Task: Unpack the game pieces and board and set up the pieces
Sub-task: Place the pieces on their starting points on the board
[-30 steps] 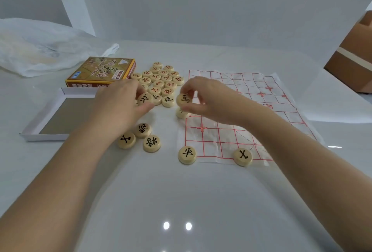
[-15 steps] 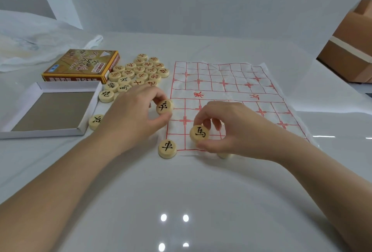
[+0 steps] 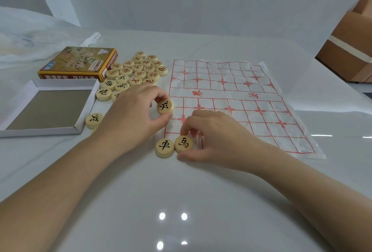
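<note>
R hand (image 3: 217, 141) pinches round pale wooden horse disc (image 3: 183, 144), L hand (image 3: 130, 116) pinches soldier disc (image 3: 165, 106); prob. light, stiff, so grip rims.

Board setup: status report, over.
Left hand pinches soldier piece at board left edge. Right hand pinches horse piece beside chariot piece, near corner. Nothing in the way.

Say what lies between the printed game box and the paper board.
A cluster of round wooden pieces fills that stretch between the game box and the board, seen in the head view.
</note>
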